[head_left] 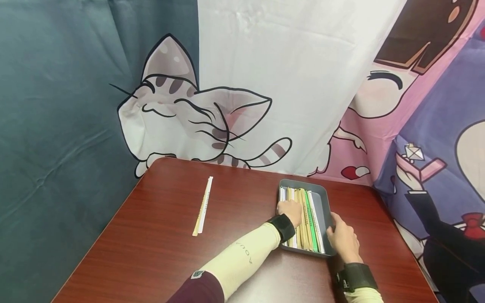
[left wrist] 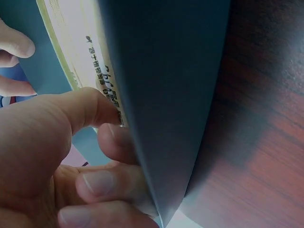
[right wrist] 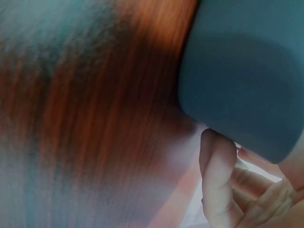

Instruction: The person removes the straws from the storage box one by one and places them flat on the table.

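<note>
A grey rectangular tray (head_left: 320,201) holds several long, thin paper-wrapped sticks, which look like wrapped straws, lying side by side in white, tan and green (head_left: 311,221) wrappers. My left hand (head_left: 291,212) reaches into the tray's left side. In the left wrist view, its thumb and index finger pinch a white wrapped stick (left wrist: 97,61) with dark printing, right beside the tray wall (left wrist: 166,71). The right hand (head_left: 345,240) grips the tray's right side; in the right wrist view its curled fingers (right wrist: 218,164) are at the tray's outer wall (right wrist: 237,80).
Farther left on the reddish-brown table (head_left: 151,235) lie a white wrapped stick (head_left: 205,206) and a tan one (head_left: 198,221), close together. Behind the table hangs a cloth (head_left: 303,54) printed with cartoon figures.
</note>
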Motion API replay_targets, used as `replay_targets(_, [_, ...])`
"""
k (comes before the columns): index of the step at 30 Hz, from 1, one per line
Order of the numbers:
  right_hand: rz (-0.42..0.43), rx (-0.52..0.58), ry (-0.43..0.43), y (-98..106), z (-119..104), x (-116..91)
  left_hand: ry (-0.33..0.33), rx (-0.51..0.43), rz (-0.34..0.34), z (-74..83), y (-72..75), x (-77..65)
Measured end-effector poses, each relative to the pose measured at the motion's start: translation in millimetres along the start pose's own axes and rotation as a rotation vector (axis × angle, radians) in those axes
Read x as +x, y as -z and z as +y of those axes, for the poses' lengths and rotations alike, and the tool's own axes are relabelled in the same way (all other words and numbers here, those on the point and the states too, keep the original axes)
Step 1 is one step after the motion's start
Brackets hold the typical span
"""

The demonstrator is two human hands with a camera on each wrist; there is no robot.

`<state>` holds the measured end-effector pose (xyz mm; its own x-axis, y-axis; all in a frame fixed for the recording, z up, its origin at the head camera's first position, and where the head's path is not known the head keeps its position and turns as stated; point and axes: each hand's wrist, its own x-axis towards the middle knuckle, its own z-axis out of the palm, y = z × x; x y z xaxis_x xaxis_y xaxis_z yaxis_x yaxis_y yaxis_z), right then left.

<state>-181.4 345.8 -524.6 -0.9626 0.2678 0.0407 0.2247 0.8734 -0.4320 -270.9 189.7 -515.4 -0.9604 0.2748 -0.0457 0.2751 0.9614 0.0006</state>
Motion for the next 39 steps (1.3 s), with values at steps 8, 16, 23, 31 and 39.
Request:
replay_targets(8, [-0.003, 0.008, 0.002, -1, -3, -1, -0.002, 0.021, 0.039, -2.9, -10.6, -0.3])
replay_targets(16, [0.001, 0.008, 0.008, -1, -3, -1, 0.01, -0.04, 0.03, -7.0, -1.2, -1.7])
replay_targets(23, [-0.013, 0.01, 0.004, -2, -5, -2, 0.013, -0.116, 0.051, -14.4, 5.4, -4.4])
replay_targets(31, [-0.018, 0.008, 0.007, -2, -3, 0, -0.021, -0.192, 0.092, -25.4, 17.0, -4.3])
replay_targets(39, [-0.015, 0.006, 0.003, 2, 2, 1, -0.038, -0.29, 0.155, -57.5, 45.7, -3.5])
